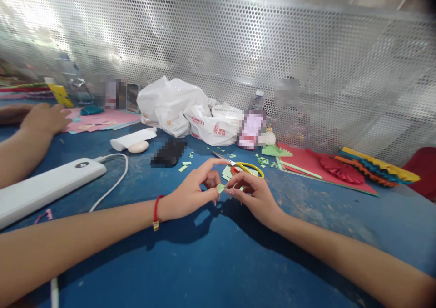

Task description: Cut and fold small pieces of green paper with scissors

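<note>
Pale green piece: (pixel 221 188) small paper bit, at the fingertips of both hands, held up off the blue table (pixel 218 262).
Left hand: (pixel 195 187) thumb and a curled finger narrow on the piece's left edge; index arches above it, clear of the paper.
Right hand: (pixel 257 201) thumb and index nearly together, pinching at the piece's right edge; exact grip too small to tell.
Scissors: (pixel 234 163) yellow handles, just beyond the right fingers, lying down, not in use.
Light green slips: (pixel 226 173) partly under the scissors, just past the fingertips. Look like uncut stock.
Green scraps: (pixel 263 161) scattered beyond the right fingers; a couple of strips lie beyond the left.
Progress: some cutting looks done, judging by the scraps. The piece in hand looks unfinished; slips look left over. Can't tell how many.
Green fan: (pixel 277 151) pleated, farther out past the right fingers, at the edge of red paper (pixel 299 153).
Red rosette: (pixel 340 169) pleated, well right of the fingers, looks mostly formed.
White bags: (pixel 173 103) far side, well beyond the left fingers.
Co-worker's hand: (pixel 44 119) well left, apart from all this.
</note>
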`<state>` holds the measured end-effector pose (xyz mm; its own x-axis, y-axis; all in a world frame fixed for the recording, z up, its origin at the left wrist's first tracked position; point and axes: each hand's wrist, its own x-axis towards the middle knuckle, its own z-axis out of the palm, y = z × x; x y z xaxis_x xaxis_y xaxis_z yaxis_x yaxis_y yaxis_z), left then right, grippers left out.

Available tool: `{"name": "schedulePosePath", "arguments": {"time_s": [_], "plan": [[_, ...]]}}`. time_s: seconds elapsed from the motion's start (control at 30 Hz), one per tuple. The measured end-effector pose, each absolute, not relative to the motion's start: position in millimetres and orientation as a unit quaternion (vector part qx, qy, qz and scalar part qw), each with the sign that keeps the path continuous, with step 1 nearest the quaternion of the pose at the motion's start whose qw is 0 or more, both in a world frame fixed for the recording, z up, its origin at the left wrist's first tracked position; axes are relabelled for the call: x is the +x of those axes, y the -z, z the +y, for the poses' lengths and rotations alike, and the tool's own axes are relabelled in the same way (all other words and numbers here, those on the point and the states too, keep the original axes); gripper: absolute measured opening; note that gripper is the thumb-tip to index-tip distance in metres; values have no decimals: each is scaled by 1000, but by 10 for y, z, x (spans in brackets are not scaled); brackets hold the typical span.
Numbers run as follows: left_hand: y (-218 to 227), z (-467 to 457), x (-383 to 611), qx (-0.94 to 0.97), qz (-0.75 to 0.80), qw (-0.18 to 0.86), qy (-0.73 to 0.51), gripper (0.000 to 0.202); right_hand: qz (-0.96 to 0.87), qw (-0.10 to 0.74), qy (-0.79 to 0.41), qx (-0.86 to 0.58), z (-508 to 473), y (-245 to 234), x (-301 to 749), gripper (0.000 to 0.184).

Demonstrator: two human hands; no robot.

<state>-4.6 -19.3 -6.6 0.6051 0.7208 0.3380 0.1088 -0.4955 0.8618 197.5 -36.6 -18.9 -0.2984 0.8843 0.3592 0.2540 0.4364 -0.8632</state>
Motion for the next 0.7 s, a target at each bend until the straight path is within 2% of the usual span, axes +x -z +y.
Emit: {"name": "schedulePosePath", "arguments": {"time_s": [0.2, 0.4, 0.7], "plan": [[48, -203, -31, 791, 233, 457, -335, 40, -703, 433, -387, -410, -352, 192, 1969, 11], [52, -210, -16, 798, 231, 455, -322, 40, -686, 444, -405, -410, -340, 200, 1964, 13], [81, -208, -26, 797, 228, 457, -322, 43, -692, 464, -371, -411, -358, 164, 1963, 14]]}}
